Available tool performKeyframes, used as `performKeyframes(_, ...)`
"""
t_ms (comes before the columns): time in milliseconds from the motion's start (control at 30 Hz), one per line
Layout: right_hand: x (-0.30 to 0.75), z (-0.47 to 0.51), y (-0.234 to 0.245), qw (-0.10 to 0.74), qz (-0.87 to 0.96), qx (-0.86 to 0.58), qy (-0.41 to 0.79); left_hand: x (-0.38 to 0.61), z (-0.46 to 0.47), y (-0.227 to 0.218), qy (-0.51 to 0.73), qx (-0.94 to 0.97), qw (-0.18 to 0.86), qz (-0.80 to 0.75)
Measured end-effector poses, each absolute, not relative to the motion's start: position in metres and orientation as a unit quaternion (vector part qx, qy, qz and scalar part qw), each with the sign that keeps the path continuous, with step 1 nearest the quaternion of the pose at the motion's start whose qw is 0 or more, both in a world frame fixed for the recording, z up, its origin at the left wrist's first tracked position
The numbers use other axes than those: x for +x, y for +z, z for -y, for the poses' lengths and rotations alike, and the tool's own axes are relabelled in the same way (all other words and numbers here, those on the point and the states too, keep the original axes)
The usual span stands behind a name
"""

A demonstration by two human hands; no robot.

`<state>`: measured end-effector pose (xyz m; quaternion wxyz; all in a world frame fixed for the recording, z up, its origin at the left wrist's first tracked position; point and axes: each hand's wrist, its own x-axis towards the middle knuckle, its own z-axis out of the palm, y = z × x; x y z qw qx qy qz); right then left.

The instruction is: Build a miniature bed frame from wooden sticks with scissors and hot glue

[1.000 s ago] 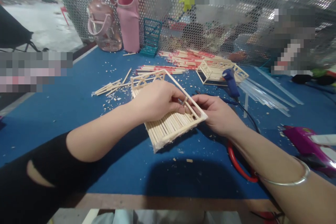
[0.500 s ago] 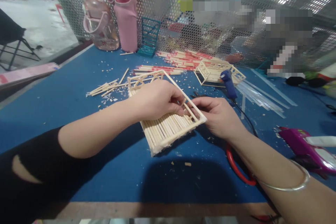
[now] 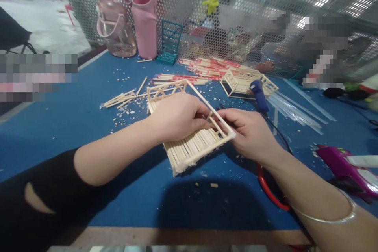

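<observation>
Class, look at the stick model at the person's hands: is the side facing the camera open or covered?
Open: its row of sticks shows between the rails, and the left hand reaches in over them.

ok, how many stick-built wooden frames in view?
2: the near frame in the hands; the far frame at the back, partly behind the blue tool. Hidden ones can't be ruled out.

Blue tabletop (image 3: 73, 130), wood scraps (image 3: 214, 185), pale sticks (image 3: 119, 99), pink bottle (image 3: 144, 27), teal rack (image 3: 168, 58), clear strips (image 3: 297, 111), purple device (image 3: 336, 161)
</observation>
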<state>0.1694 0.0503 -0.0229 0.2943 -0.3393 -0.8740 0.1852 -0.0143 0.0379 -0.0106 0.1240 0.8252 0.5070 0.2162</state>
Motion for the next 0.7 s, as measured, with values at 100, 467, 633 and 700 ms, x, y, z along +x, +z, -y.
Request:
performKeyframes(100,0.1687,-0.0497,-0.0237,0.305,0.858,-0.36,0.206,-0.0128,-0.0357,-0.0112,0.213,0.821,0.115,-0.517)
performKeyframes(467,0.1671,-0.0507,-0.0287,0.322,0.812,-0.376,0.309,-0.0181,-0.0404,-0.0115,0.218,0.833,0.13,-0.491)
performKeyframes(633,0.1678,-0.0512,-0.0281,0.309,0.825,-0.363,0.304,-0.0154,-0.0394,-0.0135,0.214,0.836,0.078,-0.5)
performKeyframes(700,0.1688,-0.0518,-0.0267,0.297,0.838,-0.357,0.286,-0.0151,-0.0394,-0.0148,0.216,0.84,0.068,-0.493)
